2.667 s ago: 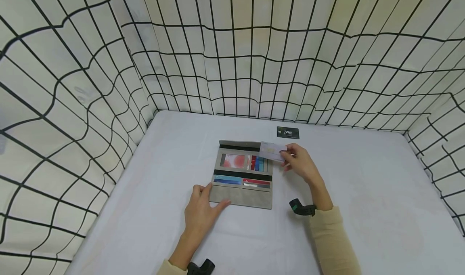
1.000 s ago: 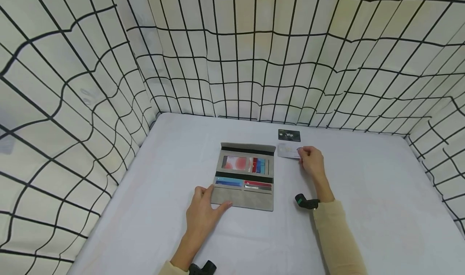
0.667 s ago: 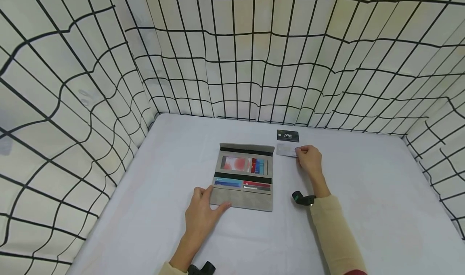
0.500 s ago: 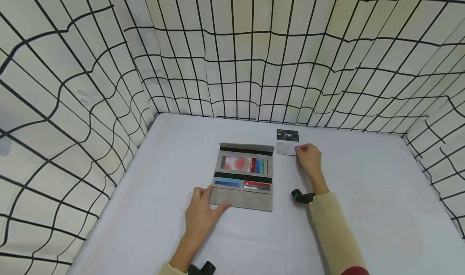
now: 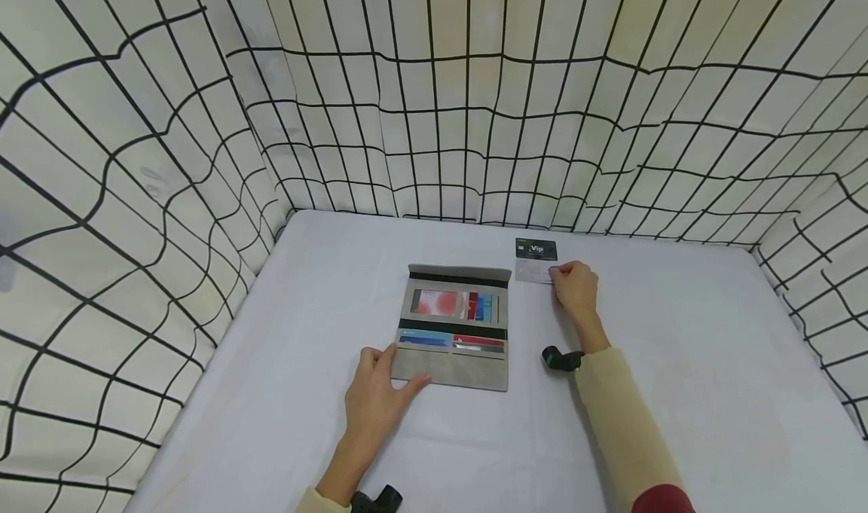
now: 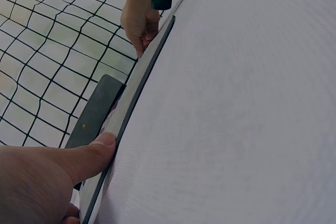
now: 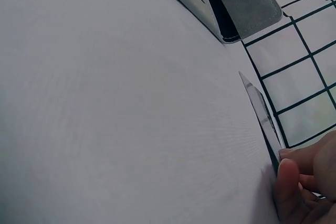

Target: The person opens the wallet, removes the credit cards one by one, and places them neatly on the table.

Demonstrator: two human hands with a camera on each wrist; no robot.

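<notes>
An open grey wallet (image 5: pixel 450 370) lies on the white-covered table, with several cards in its slots and a pink-patterned card (image 5: pixel 437 302) behind its window. My left hand (image 5: pixel 376 400) holds its near left corner, thumb on the near edge and fingers at the left edge. In the left wrist view the thumb (image 6: pixel 89 158) presses on that edge. My right hand (image 5: pixel 576 291) pinches the right end of a pale card (image 5: pixel 532 270) between thumb and fingers. This card lies against the near side of a black "Vip" card (image 5: pixel 536 248), right of the wallet's raised far flap.
A black grid net (image 5: pixel 441 129) over pale cloth stands along the far and side edges of the table (image 5: pixel 305 287). Black wrist cameras (image 5: pixel 561 359) sit on both wrists. A bit of red (image 5: pixel 661 499) shows by the right sleeve.
The pale card has gone from over the wallet's upper right to the table beside it, then slid up against the black card. My left hand has stayed at the wallet's corner.
</notes>
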